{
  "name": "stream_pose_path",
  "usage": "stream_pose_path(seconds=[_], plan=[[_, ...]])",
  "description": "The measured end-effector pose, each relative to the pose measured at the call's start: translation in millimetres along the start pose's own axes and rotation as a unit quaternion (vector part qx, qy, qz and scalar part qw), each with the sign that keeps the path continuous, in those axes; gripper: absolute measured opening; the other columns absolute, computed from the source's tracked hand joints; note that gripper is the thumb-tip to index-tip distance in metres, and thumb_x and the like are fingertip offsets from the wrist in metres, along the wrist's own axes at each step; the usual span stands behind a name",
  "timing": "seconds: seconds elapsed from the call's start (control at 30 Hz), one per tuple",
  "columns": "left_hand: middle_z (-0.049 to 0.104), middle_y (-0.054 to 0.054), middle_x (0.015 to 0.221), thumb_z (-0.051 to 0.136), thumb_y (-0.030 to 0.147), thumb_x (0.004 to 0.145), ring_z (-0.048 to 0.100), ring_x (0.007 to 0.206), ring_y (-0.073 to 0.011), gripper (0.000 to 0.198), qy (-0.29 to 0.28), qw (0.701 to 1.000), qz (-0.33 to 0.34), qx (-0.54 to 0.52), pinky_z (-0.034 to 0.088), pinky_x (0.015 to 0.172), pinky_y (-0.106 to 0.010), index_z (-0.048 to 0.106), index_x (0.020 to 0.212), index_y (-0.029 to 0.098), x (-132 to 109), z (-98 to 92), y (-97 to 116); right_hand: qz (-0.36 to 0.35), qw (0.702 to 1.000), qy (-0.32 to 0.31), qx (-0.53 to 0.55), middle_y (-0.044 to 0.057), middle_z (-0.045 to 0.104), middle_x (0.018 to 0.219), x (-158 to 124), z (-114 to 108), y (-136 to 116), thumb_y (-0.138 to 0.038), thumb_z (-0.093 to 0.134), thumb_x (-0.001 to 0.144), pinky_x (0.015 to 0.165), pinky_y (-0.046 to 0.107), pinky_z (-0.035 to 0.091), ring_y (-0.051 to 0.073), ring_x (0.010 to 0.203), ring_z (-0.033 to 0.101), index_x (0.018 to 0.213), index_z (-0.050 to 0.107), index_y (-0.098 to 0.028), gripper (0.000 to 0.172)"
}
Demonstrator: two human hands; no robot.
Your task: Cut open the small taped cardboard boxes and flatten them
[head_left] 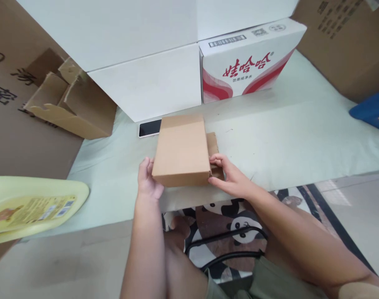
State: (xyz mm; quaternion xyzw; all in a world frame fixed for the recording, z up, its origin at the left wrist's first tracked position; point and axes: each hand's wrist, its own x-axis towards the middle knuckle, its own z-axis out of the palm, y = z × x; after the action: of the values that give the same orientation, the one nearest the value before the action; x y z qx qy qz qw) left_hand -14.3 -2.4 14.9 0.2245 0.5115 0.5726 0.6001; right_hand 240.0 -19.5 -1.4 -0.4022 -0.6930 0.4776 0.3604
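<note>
A small brown cardboard box [181,147] is held level between both hands, near the front edge of the cloth-covered table. My left hand [148,178] grips its left side, with the fingers partly hidden beneath and behind it. On the right, my right hand [227,174] has thumb and fingers closed at the near right corner. An open flap [212,145] sticks out from the box's right side. Just behind the box lies a phone [149,128] with a dark screen, partly covered by it.
White cartons [152,83] and a red-and-white carton [245,68] stand along the back. An open cardboard box [80,108] is at the left, with a yellow bottle [40,205] nearer me. At the right edge is a blue object [372,112]. A panda-patterned mat [239,232] lies below.
</note>
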Motion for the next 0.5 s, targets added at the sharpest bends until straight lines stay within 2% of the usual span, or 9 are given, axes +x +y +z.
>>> stream_pose_path(seconds=[0.13, 0.33, 0.5], plan=[[0.077, -0.009, 0.094, 0.086, 0.058, 0.054, 0.070, 0.113, -0.0364, 0.054, -0.011, 1.000, 0.011, 0.012, 0.057, 0.093, -0.046, 0.072, 0.091, 0.020, 3.1, 4.7, 2.1, 0.016, 0.998, -0.013, 0.054, 0.012, 0.063, 0.125, 2.6, 0.9, 0.8, -0.031, 0.064, 0.088, 0.094, 0.043, 0.052, 0.022, 0.108, 0.065, 0.124, 0.032, -0.028, 0.048], [0.076, -0.006, 0.095, 0.092, 0.050, 0.050, 0.073, 0.097, -0.0292, 0.054, -0.045, 0.999, 0.020, 0.012, 0.059, 0.086, -0.040, 0.070, 0.090, 0.022, 2.6, 4.1, 6.0, 0.007, 0.999, 0.008, 0.053, 0.009, 0.063, 0.117, 5.4, 0.1, 2.5, -0.030, 0.061, 0.090, 0.082, 0.037, 0.052, 0.019, 0.096, 0.063, 0.122, 0.033, -0.028, 0.043], [0.076, -0.006, 0.088, 0.091, 0.055, 0.051, 0.072, 0.107, -0.0324, 0.053, -0.031, 0.999, 0.020, 0.015, 0.061, 0.087, -0.041, 0.070, 0.087, 0.023, -1.8, -1.9, 7.3, -0.028, 0.998, 0.023, 0.042, 0.007, 0.062, 0.114, 2.6, 1.2, 6.6, -0.028, 0.062, 0.090, 0.082, 0.036, 0.052, 0.019, 0.095, 0.063, 0.124, 0.036, -0.029, 0.043]])
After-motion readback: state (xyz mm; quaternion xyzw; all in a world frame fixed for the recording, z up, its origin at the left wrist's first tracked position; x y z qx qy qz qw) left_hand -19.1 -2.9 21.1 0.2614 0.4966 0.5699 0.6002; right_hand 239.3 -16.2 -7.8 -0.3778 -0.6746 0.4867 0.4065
